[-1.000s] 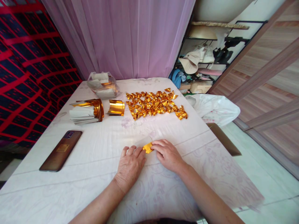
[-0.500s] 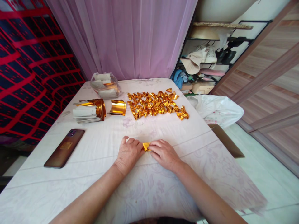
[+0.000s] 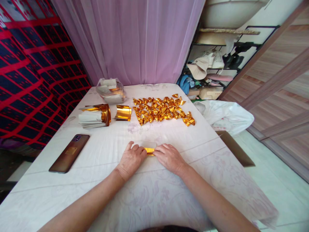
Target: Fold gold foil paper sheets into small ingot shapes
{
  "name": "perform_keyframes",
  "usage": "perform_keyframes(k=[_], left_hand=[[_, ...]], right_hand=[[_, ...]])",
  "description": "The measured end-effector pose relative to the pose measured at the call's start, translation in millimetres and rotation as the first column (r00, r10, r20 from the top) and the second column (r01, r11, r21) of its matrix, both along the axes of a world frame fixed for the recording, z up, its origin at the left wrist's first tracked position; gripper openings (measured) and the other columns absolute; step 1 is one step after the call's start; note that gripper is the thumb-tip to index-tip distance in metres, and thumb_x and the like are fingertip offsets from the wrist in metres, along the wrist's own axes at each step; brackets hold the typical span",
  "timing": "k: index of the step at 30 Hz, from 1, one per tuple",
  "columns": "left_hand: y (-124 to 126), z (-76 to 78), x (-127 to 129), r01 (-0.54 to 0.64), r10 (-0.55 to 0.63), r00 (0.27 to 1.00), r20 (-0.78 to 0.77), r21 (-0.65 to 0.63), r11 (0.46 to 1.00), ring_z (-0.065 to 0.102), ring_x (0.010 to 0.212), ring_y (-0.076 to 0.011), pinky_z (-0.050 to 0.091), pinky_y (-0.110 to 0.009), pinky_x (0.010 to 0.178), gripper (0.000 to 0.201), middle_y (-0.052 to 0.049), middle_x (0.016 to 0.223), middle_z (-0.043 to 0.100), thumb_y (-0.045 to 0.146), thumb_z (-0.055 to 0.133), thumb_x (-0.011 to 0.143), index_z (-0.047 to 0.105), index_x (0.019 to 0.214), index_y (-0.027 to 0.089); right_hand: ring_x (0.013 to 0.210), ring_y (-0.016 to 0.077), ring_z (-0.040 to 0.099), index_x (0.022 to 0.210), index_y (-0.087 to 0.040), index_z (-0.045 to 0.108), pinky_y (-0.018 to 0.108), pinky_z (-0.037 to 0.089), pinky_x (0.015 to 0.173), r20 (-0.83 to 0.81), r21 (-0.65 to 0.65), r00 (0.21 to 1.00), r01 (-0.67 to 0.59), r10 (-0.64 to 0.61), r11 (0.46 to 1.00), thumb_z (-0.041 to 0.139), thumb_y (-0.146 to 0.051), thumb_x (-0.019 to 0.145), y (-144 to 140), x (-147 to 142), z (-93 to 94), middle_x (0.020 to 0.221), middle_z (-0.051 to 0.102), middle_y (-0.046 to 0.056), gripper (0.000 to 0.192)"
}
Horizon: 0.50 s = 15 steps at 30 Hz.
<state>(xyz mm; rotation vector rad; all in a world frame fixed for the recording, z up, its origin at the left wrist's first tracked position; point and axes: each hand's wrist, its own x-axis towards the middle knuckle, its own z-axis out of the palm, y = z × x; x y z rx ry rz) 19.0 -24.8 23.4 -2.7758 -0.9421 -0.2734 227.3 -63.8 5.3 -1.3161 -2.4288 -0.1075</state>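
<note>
Flat between both hands (image 3: 151, 157) lies gold foil (image 3: 149, 150)

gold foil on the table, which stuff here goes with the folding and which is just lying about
Part of the folding:
- gold foil sheet pressed between left hand and right hand
- pile of folded gold pieces
- stack of gold sheets
- curled gold sheet
- clear bag of sheets

Lying about:
- phone
- white plastic bag
- shoe rack
</note>
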Motion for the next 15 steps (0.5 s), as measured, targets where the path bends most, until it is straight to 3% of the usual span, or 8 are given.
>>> perform_keyframes(k=[3, 8, 11, 15], left_hand=[[-2, -1.0, -9, -0.039, 0.046, 0.994, 0.097, -0.078, 0.996, 0.063, 0.089, -0.0221, 0.032, -0.046, 0.097, 0.009, -0.002, 0.092, 0.073, 0.022, 0.057, 0.092, 0.066, 0.091, 0.021], [-12, -3.7, -11, -0.170, 0.236, 0.945, 0.228, -0.276, 0.946, 0.062, 0.100, -0.0221, 0.032, -0.045, 0.095, 0.010, 0.001, 0.105, 0.074, 0.031, 0.059, 0.092, 0.067, 0.091, 0.025], [-17, -6.2, -5, -0.263, 0.346, 0.909, 0.231, -0.324, 0.908, 0.062, 0.097, -0.0230, 0.034, -0.045, 0.091, 0.008, -0.001, 0.102, 0.073, 0.031, 0.063, 0.088, 0.066, 0.088, 0.024], [-18, -7.4, -3, -0.272, 0.371, 0.894, 0.251, -0.352, 0.896, 0.062, 0.098, -0.0225, 0.035, -0.044, 0.090, 0.005, 0.000, 0.103, 0.073, 0.026, 0.065, 0.085, 0.065, 0.089, 0.024]], right_hand=[[0.083, 0.0168, 0.055, 0.092, -0.021, 0.067, 0.031, 0.039, 0.072, -0.018, 0.070, 0.998, -0.051, 0.052, 0.996, 0.059, -0.018, 0.092, -3, -5, -4.9, 0.089, 0.068, 0.002, 0.009], [0.083, 0.0170, 0.056, 0.091, -0.021, 0.065, 0.032, 0.038, 0.074, -0.022, 0.046, 0.995, -0.101, 0.102, 0.994, 0.055, -0.018, 0.093, -9, -15, -5.7, 0.088, 0.068, 0.003, 0.011], [0.082, 0.0172, 0.056, 0.089, -0.021, 0.065, 0.032, 0.037, 0.073, -0.028, 0.028, 0.996, -0.084, 0.085, 0.996, 0.057, -0.017, 0.091, -10, -17, -5.6, 0.086, 0.068, 0.002, 0.008], [0.080, 0.0172, 0.056, 0.087, -0.021, 0.065, 0.031, 0.036, 0.072, -0.045, -0.006, 0.999, -0.002, 0.002, 1.000, 0.059, -0.018, 0.090, -9, -19, -6.9, 0.084, 0.068, 0.002, 0.008]])
